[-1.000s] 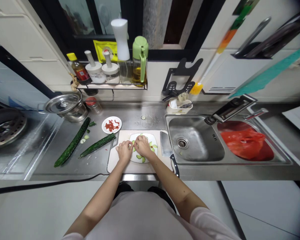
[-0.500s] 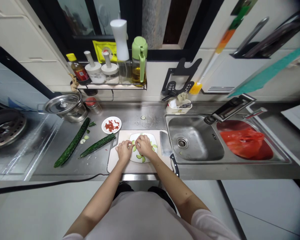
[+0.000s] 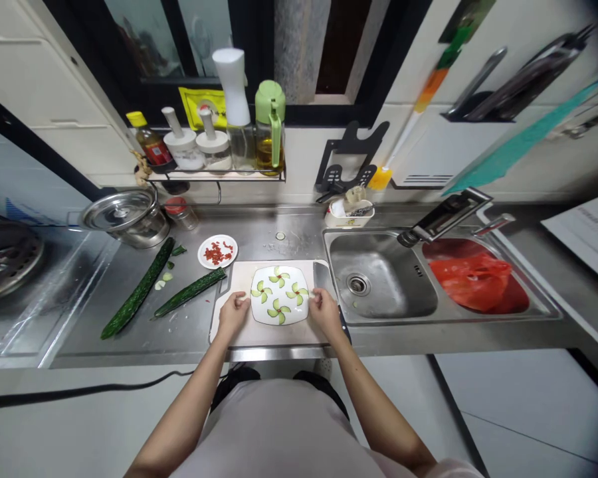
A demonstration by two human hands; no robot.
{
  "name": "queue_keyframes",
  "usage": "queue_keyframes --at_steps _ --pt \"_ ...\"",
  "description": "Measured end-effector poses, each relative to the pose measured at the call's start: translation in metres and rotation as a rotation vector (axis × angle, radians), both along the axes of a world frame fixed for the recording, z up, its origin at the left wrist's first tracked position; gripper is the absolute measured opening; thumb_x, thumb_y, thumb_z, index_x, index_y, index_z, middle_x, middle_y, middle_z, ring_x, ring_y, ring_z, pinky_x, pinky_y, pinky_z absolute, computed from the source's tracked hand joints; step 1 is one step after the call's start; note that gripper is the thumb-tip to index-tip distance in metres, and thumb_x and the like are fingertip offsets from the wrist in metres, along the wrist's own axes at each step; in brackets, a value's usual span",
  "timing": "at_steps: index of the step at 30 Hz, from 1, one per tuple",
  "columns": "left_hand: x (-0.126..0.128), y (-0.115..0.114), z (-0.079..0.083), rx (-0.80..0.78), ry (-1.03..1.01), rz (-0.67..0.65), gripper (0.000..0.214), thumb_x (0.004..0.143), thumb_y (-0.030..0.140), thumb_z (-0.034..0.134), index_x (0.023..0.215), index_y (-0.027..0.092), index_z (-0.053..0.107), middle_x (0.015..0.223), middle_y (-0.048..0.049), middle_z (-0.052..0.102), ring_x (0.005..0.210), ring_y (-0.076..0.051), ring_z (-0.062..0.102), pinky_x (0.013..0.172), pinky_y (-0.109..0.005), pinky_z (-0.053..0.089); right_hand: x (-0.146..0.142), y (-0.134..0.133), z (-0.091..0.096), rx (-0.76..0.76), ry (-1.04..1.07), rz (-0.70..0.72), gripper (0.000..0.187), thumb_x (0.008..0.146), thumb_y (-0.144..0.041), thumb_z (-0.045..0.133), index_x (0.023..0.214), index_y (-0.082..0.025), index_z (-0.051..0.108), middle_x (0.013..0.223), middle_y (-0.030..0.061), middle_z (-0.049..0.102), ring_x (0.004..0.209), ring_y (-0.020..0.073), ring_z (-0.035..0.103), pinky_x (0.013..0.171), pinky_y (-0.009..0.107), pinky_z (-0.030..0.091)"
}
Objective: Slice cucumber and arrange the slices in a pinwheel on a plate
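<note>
A white squarish plate (image 3: 298, 315) rests on the pale cutting board (image 3: 244, 335), carrying several pinwheels of green cucumber slices (image 3: 279, 311) with small red bits at their centres. My left hand (image 3: 233, 315) is closed at the plate's left rim, fingers curled and fingertips at the edge. On the opposite side, my right hand (image 3: 325, 311) is closed with its fingertips at the right rim. A kitchen knife (image 3: 321, 277) lies along the board's right side, its handle partly covered by my right hand and forearm.
Left of the board lie a cut cucumber (image 3: 189, 293) and a longer cucumber (image 3: 138, 289). A small white plate (image 3: 218, 265) holds chopped red pieces. A lidded pot (image 3: 147, 226) stands behind. To the right are the sink (image 3: 386, 305) and a red plastic bag (image 3: 471, 282).
Both hands have moved off the cucumber pieces and apart, out to the plate's left and right rims. The slice arrangement now shows fully. The camera view has shifted slightly.
</note>
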State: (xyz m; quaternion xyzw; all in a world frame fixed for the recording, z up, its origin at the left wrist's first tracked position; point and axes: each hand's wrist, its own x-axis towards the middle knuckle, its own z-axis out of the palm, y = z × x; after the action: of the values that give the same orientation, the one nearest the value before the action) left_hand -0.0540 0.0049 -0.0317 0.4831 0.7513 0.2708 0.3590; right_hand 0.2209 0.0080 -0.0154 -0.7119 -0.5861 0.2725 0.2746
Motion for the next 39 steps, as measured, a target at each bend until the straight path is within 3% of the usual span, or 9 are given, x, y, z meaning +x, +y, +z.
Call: queue_keyframes --at_steps 3,8,12,17,24,27,32,35,39 --pt "0.003 -0.005 -0.006 -0.073 -0.101 -0.056 0.037 0.078 0.034 0.057 0.11 0.016 0.06 0.061 0.0023 0.061 0.063 -0.016 0.062 0.066 -0.027 0.045 -0.003 -0.008 -0.009 -0.13 0.067 -0.039 0.031 0.076 -0.03 0.051 0.103 -0.017 0.059 0.068 -0.0001 0.059 0.069 0.0194 0.059 0.065 0.029 0.043" --pt "0.013 -0.006 -0.012 -0.146 -0.32 -0.054 0.041 0.074 0.022 0.058 0.113 0.014 0.054 0.053 0.0075 0.055 0.048 -0.012 0.056 0.055 -0.024 0.043 -0.012 -0.009 -0.026 -0.296 0.397 -0.122 0.026 0.073 -0.028 0.051 0.099 -0.021 0.053 0.06 -0.0076 0.051 0.048 0.0137 0.056 0.045 0.022 0.038" --pt "0.017 -0.004 -0.012 -0.124 -0.395 -0.02 0.036 0.068 0.012 0.056 0.104 0.015 0.054 0.05 0.0107 0.049 0.042 -0.009 0.051 0.049 -0.02 0.039 -0.013 -0.007 -0.029 -0.308 0.503 -0.129 0.021 0.069 -0.022 0.05 0.09 -0.022 0.048 0.057 -0.0103 0.046 0.043 0.0116 0.055 0.038 0.019 0.032" --pt "0.018 -0.003 -0.005 -0.104 -0.481 0.019 0.032 0.066 0.014 0.056 0.098 0.016 0.053 0.05 0.0113 0.047 0.041 -0.008 0.049 0.047 -0.019 0.039 -0.012 -0.006 -0.023 -0.294 0.553 -0.088 0.017 0.067 -0.022 0.048 0.084 -0.022 0.044 0.054 -0.011 0.044 0.042 0.0112 0.054 0.037 0.018 0.03" --pt "0.015 -0.004 0.034 -0.055 -0.678 0.015 0.045 0.064 0.029 0.066 0.105 0.017 0.053 0.056 0.0085 0.052 0.051 -0.009 0.055 0.056 -0.023 0.05 -0.009 -0.003 0.01 -0.21 0.69 -0.084 0.024 0.067 -0.028 0.052 0.089 -0.022 0.046 0.057 -0.0096 0.049 0.044 0.0106 0.052 0.039 0.019 0.034" --pt "0.013 -0.01 0.058 -0.04 -0.769 0.009 0.054 0.065 0.034 0.069 0.115 0.021 0.051 0.081 0.0002 0.066 0.074 -0.015 0.065 0.067 -0.027 0.055 -0.007 -0.004 0.036 -0.161 0.744 -0.066 0.027 0.067 -0.031 0.056 0.091 -0.022 0.048 0.059 -0.0077 0.052 0.045 0.0107 0.052 0.039 0.02 0.035" --pt "0.014 -0.019 0.084 -0.035 -0.973 -0.052 0.076 0.067 0.028 0.072 0.133 0.03 0.034 0.109 -0.0039 0.067 0.091 -0.019 0.067 0.076 -0.036 0.059 -0.007 -0.007 0.074 -0.086 0.818 -0.041 0.031 0.069 -0.036 0.061 0.094 -0.021 0.051 0.063 -0.0059 0.056 0.047 0.0103 0.053 0.039 0.02 0.037" --pt "0.018 -0.019 0.089 0.001 -1.04 -0.043 0.079 0.069 0.024 0.07 0.136 0.033 0.029 0.117 -0.0038 0.064 0.088 -0.018 0.068 0.075 -0.034 0.06 -0.008 -0.006 0.08 -0.064 0.849 -0.026 0.034 0.068 -0.038 0.064 0.095 -0.021 0.052 0.062 -0.0063 0.055 0.046 0.01 0.053 0.04 0.02 0.038" --pt "0.021 -0.014 0.091 0.063 -1.051 0.0 0.077 0.07 0.023 0.068 0.136 0.033 0.031 0.117 -0.0027 0.064 0.082 -0.015 0.067 0.073 -0.03 0.059 -0.007 0.007 0.064 -0.028 0.905 -0.039 0.037 0.074 -0.05 0.06 0.095 -0.02 0.056 0.066 -0.0029 0.059 0.05 0.011 0.054 0.042 0.022 0.041"
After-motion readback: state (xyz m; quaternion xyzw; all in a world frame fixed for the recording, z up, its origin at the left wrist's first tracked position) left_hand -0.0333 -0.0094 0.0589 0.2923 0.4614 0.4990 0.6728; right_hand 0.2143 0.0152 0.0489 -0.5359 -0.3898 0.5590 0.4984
